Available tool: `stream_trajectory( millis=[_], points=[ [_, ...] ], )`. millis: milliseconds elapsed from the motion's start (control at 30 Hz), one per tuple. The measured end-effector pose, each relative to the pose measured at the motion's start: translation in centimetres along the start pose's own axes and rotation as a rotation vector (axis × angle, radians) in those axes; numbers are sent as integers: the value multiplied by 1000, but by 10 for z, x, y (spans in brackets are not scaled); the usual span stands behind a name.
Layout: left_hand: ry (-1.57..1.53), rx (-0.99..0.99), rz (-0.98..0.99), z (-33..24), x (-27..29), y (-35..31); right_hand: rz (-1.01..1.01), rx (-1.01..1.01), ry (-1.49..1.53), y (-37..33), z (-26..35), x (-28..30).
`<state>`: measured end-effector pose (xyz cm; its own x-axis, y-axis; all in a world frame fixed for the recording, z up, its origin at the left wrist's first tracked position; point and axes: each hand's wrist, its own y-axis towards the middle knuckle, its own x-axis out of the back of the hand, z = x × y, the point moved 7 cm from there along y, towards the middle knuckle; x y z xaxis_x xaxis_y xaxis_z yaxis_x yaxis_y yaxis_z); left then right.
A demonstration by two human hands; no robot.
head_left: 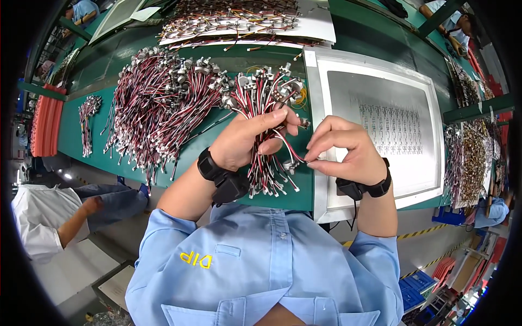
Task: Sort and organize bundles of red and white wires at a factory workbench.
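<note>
My left hand (pixel 236 140) is closed around a bundle of wire harnesses (pixel 263 168) in red, black and white, over the green table. Small round metal parts cluster at the bundle's far end, and white plugs hang at its near end. From the bundle a single cable (pixel 290 149) curves out to the right. The thumb and fingertips of my right hand (pixel 350 151) pinch together at that cable's end; the exact piece between them is too small to make out. A large heap of similar harnesses (pixel 149 108) lies left of my left hand.
Right of the bundle lies a metal-framed stencil screen (pixel 321 187), beneath my right hand. A smaller harness bunch (pixel 87 122) sits far left. White sheets (pixel 321 30) carrying more wires are at the back. Red stacked trays (pixel 48 122) and a person (pixel 51 217) are at left.
</note>
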<state>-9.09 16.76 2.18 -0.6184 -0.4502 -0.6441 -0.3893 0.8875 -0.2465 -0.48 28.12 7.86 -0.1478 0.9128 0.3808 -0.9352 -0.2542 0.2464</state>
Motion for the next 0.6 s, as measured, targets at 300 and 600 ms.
stream_trajectory(
  millis=[300, 600],
  points=[
    [476, 12, -45, 0, -5, 1, -340, -163, 108, -1, -20, 10],
    [532, -46, -184, -2, -1, -2, -295, -79, -64, 0, -14, 13]
  ],
)
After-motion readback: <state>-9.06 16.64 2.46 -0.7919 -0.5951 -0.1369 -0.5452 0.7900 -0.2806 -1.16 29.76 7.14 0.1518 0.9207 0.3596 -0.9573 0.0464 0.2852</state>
